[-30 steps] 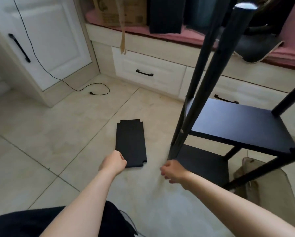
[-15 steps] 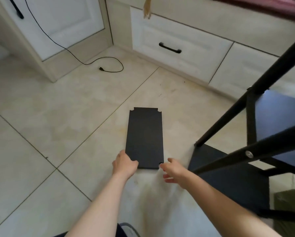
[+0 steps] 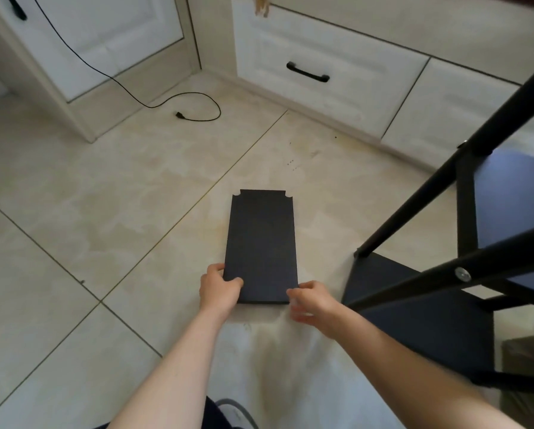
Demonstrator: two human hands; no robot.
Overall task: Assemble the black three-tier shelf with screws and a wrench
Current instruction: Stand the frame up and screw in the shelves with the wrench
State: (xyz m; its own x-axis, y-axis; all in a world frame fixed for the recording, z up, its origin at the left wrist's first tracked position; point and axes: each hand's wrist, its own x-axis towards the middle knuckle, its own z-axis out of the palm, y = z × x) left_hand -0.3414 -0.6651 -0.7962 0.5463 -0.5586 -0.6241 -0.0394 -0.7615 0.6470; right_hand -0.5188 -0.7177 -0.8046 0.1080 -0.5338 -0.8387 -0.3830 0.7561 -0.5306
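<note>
The partly built black metal shelf frame [image 3: 463,274] stands just right of the flat black rectangular shelf board [image 3: 262,243], which lies on the beige tiled floor [image 3: 104,212]. The left hand [image 3: 219,289] grips the board's near-left corner, thumb on top; the right hand [image 3: 310,300] has curled fingers [image 3: 293,293] at the near-right corner, grasp unclear. Lifted carelessly, the board could probably swing into the frame's leg.

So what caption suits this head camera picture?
Both hands, left and right, grasp a black shelf panel lying on the floor.
</note>
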